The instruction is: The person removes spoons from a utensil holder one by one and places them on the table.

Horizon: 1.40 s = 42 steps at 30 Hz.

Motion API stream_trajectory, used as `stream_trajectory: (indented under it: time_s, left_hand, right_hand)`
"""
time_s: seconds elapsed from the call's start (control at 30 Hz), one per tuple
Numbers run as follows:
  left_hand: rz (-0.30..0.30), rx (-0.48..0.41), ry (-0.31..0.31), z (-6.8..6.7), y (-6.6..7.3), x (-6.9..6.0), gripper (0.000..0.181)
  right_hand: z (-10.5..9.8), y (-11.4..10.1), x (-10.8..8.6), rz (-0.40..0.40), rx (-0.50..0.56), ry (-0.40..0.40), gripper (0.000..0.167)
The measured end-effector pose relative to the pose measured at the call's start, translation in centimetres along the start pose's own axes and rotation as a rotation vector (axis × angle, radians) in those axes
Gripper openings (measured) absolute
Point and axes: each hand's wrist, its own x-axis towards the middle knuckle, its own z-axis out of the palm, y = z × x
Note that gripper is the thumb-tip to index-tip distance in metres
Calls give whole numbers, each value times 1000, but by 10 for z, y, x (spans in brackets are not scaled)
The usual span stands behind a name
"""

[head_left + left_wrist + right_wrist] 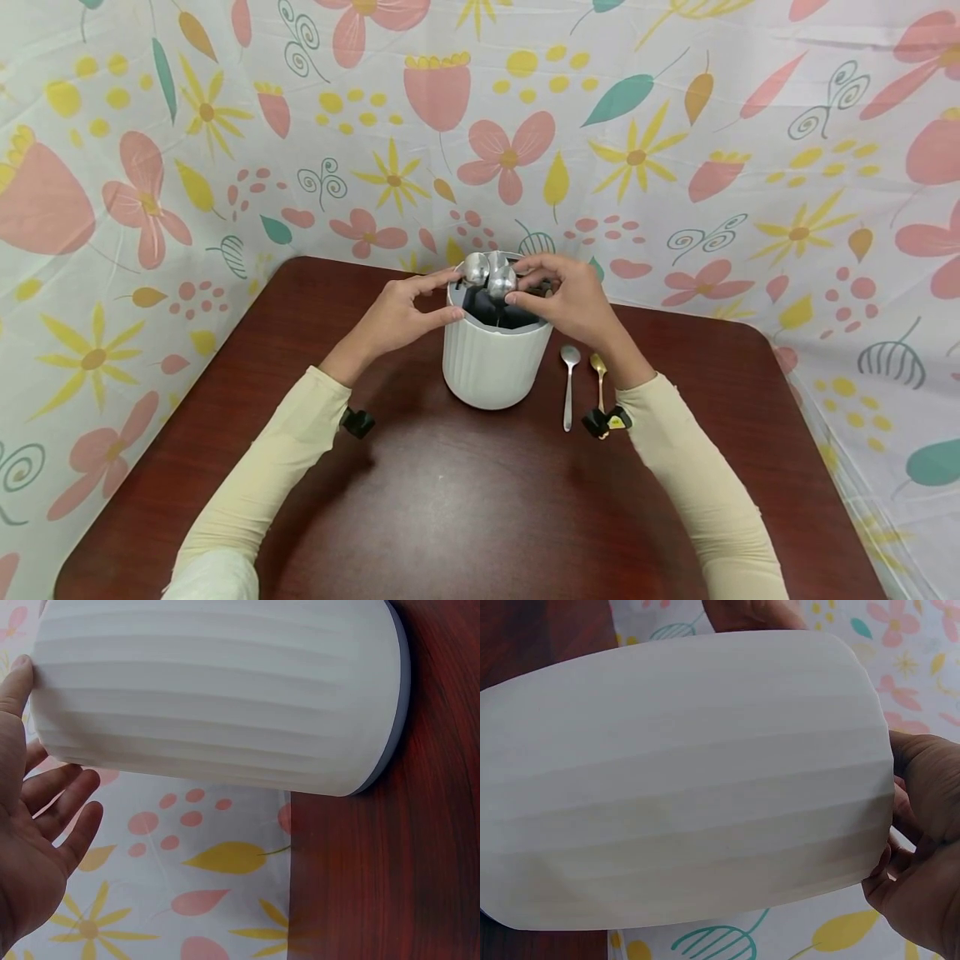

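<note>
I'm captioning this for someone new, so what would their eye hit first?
Probably the white ribbed container toward the table's far side, with shiny spoon heads at its top, between the left hand and right hand. Next, the bright flowered cloth behind, then a silver spoon and gold-coloured utensil lying to the container's right.

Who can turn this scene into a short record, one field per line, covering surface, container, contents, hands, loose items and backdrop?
Surface: dark reddish-brown table
Container: white ribbed holder, upright
Contents: shiny spoon heads at the opening
Left hand: at the rim
Right hand: at the spoon heads; grip unclear
Loose items: silver spoon; gold utensil, partly hidden
Backdrop: flowered cloth
</note>
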Motion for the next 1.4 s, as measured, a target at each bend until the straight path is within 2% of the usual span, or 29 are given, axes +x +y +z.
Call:
stream_trajectory:
  time_s: [0.33, 0.73, 1.13, 1.27, 1.4]
  left_hand:
    - [7, -4, -1, 0, 0, 0, 59]
    - [-15, -24, -10, 0, -1, 1, 60]
    - [-22, -8, -12, -1, 0, 0, 60]
    - [-16, -8, -13, 0, -1, 0, 60]
    - [-8, -18, -10, 0, -2, 0, 60]
  right_hand:
    - [2, 0, -3, -17, 19, -19, 39]
    - [2, -2, -5, -11, 25, -48, 41]
    - [-2, 0, -2, 26, 157, -102, 40]
    - [-4, 1, 0, 42, 226, -108, 40]
    - [-7, -3, 1, 58, 250, -97, 40]
